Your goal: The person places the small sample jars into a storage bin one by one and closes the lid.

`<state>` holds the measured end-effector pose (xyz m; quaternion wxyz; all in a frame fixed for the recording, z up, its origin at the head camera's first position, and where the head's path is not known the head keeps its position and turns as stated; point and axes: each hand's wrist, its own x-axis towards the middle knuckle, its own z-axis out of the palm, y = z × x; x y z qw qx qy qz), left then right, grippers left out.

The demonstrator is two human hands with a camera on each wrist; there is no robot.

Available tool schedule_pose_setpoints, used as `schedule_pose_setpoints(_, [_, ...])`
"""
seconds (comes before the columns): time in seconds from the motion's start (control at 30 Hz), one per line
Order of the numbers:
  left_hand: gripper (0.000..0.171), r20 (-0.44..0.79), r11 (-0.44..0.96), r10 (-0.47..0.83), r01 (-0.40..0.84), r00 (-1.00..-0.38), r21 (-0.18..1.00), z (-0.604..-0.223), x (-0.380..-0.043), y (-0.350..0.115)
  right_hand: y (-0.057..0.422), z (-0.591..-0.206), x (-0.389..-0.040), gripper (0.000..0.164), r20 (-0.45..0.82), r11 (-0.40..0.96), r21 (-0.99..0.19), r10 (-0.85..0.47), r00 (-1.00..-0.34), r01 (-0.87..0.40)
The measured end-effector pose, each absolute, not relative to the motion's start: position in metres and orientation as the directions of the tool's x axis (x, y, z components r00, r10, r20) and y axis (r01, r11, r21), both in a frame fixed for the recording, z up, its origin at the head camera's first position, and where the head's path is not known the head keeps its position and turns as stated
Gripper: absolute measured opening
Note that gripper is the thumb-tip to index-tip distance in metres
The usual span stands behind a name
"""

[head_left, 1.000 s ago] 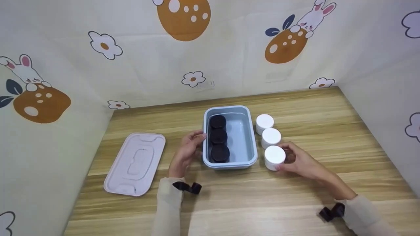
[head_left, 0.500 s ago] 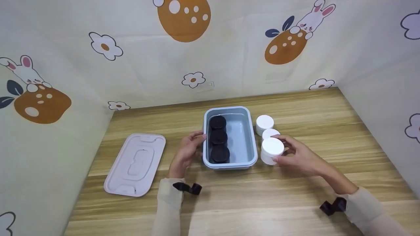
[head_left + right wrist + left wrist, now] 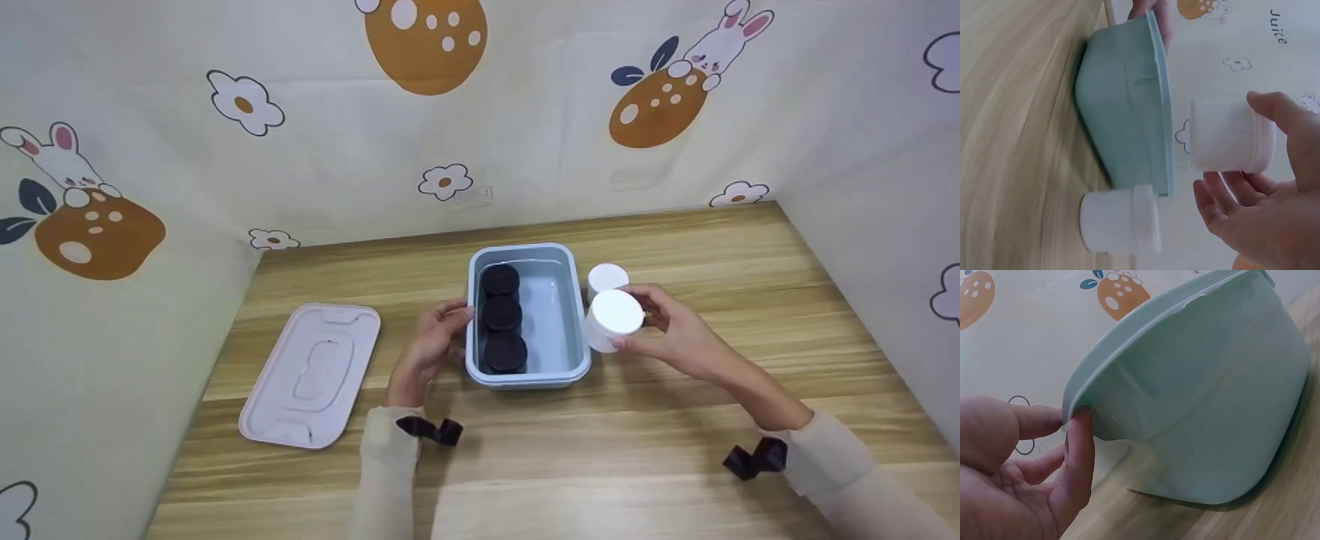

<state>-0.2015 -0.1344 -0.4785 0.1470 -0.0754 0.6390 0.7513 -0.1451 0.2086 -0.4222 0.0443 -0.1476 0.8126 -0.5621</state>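
Note:
My left hand (image 3: 429, 345) pinches the left rim of a light blue plastic box (image 3: 582, 330), thumb on top and a finger beneath the lip in the left wrist view. Inside the box, several black round-topped containers (image 3: 505, 352) form a row along the left wall. My right hand (image 3: 686, 337) grips a white screw-lid jar (image 3: 615, 315) between thumb and fingers, raised off the table beside the box's right rim. In the right wrist view the held jar (image 3: 1224, 135) hangs apart from the box. Another white jar (image 3: 607, 277) stands behind it on the table; a third is hidden in the head view.
A pale, rounded rectangular lid (image 3: 311, 375) lies flat on the wooden table (image 3: 510, 457), left of my left hand. A patterned curtain wall (image 3: 337, 172) borders the table at the back and sides.
My right hand has lifted the nearest white jar from the table and moved it up and slightly left, toward the box. My left hand stays on the rim.

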Motion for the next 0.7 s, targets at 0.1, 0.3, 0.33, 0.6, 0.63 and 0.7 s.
schedule_pose_setpoints(0.1, [0.041, -0.306, -0.145, 0.126, -0.322, -0.944, 0.936, -0.479, -0.202, -0.134, 0.201, -0.417, -0.148, 0.065, 0.097, 0.265, -0.948, -0.279, -0.955, -0.174])
schedule_pose_setpoints(0.3, [0.040, -0.299, -0.147, 0.126, -0.316, -0.946, 0.938, -0.478, -0.203, -0.134, 0.188, -0.410, -0.165, 0.070, 0.060, 0.173, -0.978, -0.282, -0.957, -0.112])
schedule_pose_setpoints(0.33, [0.041, -0.298, -0.147, 0.127, -0.315, -0.946, 0.938, -0.478, -0.203, -0.135, 0.186, -0.410, -0.169, 0.071, 0.051, 0.167, -0.981, -0.280, -0.959, -0.100])
schedule_pose_setpoints(0.6, [0.044, -0.316, -0.147, 0.126, -0.332, -0.940, 0.932, -0.478, -0.203, -0.135, 0.170, -0.412, -0.197, 0.071, 0.020, 0.218, -0.972, -0.297, -0.955, -0.089])
schedule_pose_setpoints(0.63, [0.044, -0.317, -0.147, 0.126, -0.333, -0.940, 0.931, -0.478, -0.203, -0.134, 0.168, -0.413, -0.200, 0.071, 0.019, 0.228, -0.969, -0.297, -0.955, -0.090])
schedule_pose_setpoints(0.7, [0.045, -0.318, -0.146, 0.126, -0.335, -0.940, 0.931, -0.479, -0.202, -0.134, 0.165, -0.414, -0.207, 0.070, 0.010, 0.254, -0.963, -0.292, -0.956, -0.088])
